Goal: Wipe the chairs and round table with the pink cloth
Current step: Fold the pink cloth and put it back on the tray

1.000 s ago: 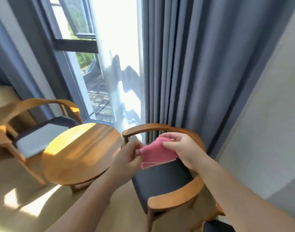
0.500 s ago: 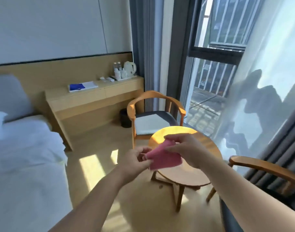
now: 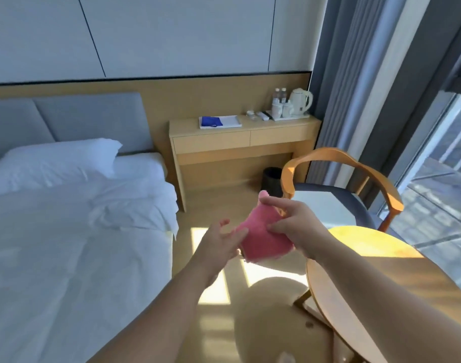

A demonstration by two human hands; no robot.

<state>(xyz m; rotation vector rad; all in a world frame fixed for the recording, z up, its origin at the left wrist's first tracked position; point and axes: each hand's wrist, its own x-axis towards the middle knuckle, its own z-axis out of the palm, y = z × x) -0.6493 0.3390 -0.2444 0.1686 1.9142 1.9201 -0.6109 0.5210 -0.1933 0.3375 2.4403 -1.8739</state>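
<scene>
Right hand [image 3: 300, 226] fingers pinch pink cloth [image 3: 261, 238] (left hand [image 3: 219, 244] perhaps touching).

i'm seeing the desk [image 3: 276, 127] carrying a kettle [image 3: 301, 100] on a tray and a blue folder [image 3: 211, 121], while the round table [image 3: 381, 271] is catching sunlight.

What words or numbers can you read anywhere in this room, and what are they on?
None can be read.
Water bottles: labels too small and blurred.
Blue item on the white tray on the desk: no print can be made out.
Kettle and pink cloth: no writing shows.
</scene>
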